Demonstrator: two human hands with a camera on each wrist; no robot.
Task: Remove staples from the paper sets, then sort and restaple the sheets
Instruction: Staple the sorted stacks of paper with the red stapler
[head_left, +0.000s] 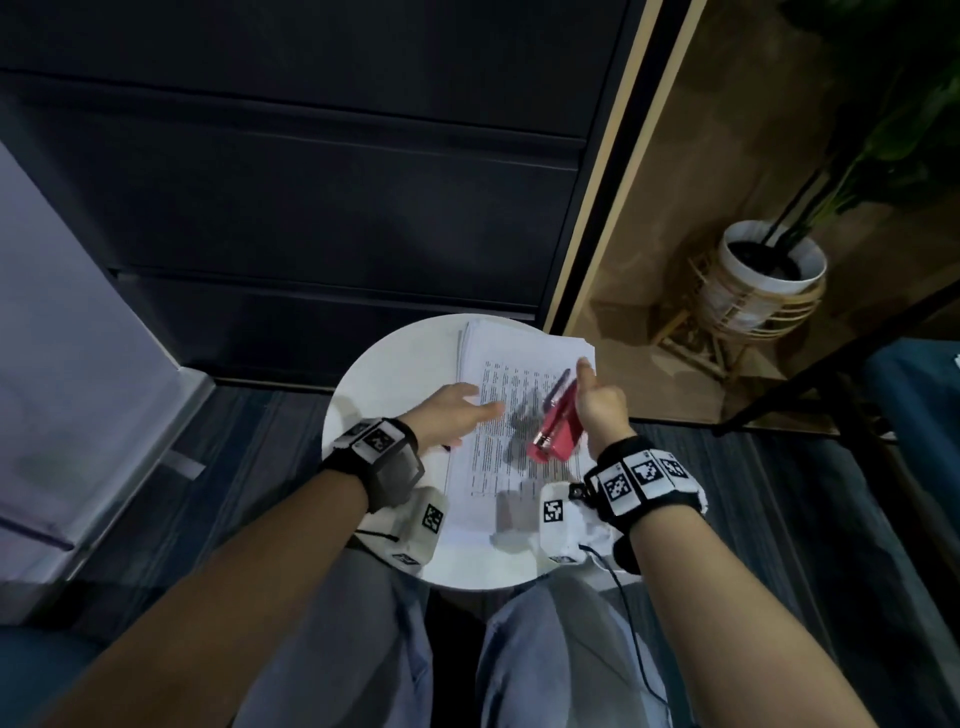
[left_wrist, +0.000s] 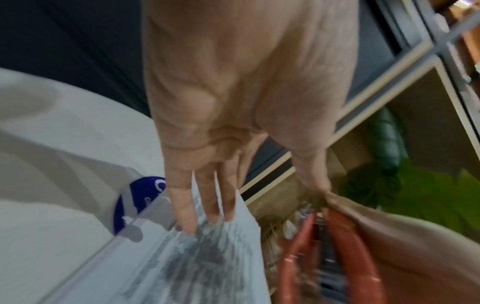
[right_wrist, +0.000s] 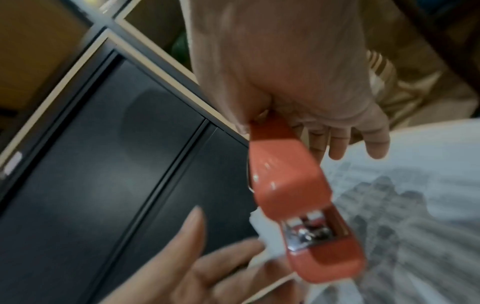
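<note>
We're seated at a small round white table (head_left: 374, 364) w/ a stack of printed paper sheets (head_left: 519, 364) lying on it, toward its far-right side. Our right hand (head_left: 602, 410) holds a red stapler (head_left: 556, 426) just above the sheets, thumb sticking up, other fingers wrapped on its far side; the wrist cam shows the stapler's metal end pointing back at us, fingers (right_wrist: 337, 144) loosely extended beside the body. Grip looks like palm + thumb clamp, tho blur hides exact contact. A dark pen-like item (head_left: 558, 387) lies on the sheets just beside the stapler. Our left hand (head_left: 449, 410) is flat over the left part of the top sheet, fingers straight and close together, tips on or just above the print; can't tell if they press. In the left wrist view a blue-and-white item (left_wrist: 140, 197) sits on the table by the sheets' edge, too blurred to name. A potted plant (head_left: 769, 260) in a rattan stand is on the floor at right, well apart.
</note>
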